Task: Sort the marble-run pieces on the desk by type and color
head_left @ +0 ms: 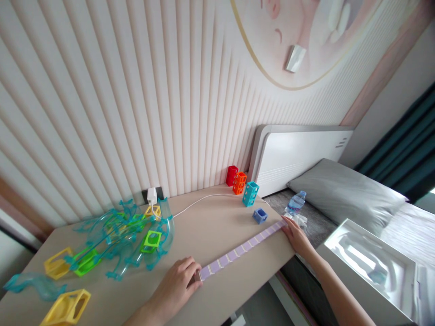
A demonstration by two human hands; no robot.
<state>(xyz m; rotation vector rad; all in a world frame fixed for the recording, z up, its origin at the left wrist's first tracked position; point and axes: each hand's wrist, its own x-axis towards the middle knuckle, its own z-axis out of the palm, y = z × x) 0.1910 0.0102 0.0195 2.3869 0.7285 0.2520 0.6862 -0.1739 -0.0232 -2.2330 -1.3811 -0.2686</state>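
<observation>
A long, narrow row of light purple tiles (234, 255) with pale lines between them runs diagonally over the table. My left hand (181, 281) closes on its near left end, thumb and fingers pinching around the tip. At the far right end, close to the table's edge, my right hand (296, 236) grips the other tip with its fingers. Just beyond the row sits a small blue-violet open block (260, 216), nearest to my right hand. Behind that stand a teal openwork block (250, 194), an orange one (239, 183) and a red one (232, 175).
Translucent teal track pieces (124, 242) lie heaped on the left of the table (217, 226), with green (151, 241) and yellow blocks (58, 263) among them. A charger (152, 195) trails a white cable. A water bottle (295, 202) and an open white box (370, 267) are at right.
</observation>
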